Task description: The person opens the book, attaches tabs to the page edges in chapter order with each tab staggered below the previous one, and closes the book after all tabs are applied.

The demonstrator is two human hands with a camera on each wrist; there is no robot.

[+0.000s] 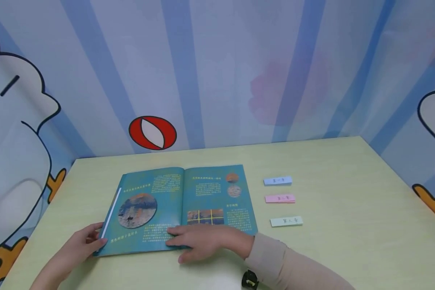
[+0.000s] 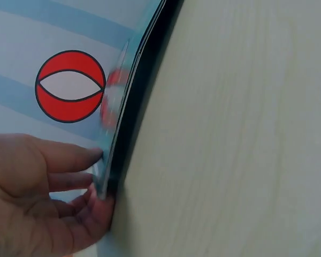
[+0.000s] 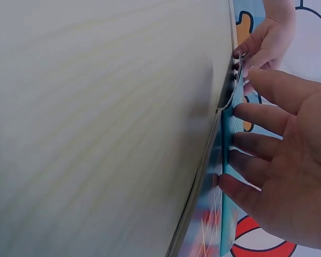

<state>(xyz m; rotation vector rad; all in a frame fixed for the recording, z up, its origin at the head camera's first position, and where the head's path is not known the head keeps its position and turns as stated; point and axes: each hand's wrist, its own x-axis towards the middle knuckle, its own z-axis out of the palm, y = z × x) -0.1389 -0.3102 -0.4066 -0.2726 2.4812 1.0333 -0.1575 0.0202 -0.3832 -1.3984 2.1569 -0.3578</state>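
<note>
An open book (image 1: 166, 209) with teal pages, yellow print and round pictures lies on the table. My left hand (image 1: 81, 245) pinches the lower left corner of its left side, thumb on top of the page and fingers beneath, as the left wrist view shows with the book edge (image 2: 123, 107) between them. My right hand (image 1: 203, 239) lies across the lower middle near the fold, its fingers extended and fingertips touching the page. In the right wrist view the right hand (image 3: 294, 144) has spread fingers against the book's surface, and the left side is slightly raised.
Right of the book lie three paper strips with handwriting: a blue strip (image 1: 277, 181), a pink strip (image 1: 280, 198) and a pale green strip (image 1: 286, 221). A black watch-like object (image 1: 250, 279) shows beside the right sleeve. A printed curtain (image 1: 224, 80) stands behind the table (image 1: 340, 201).
</note>
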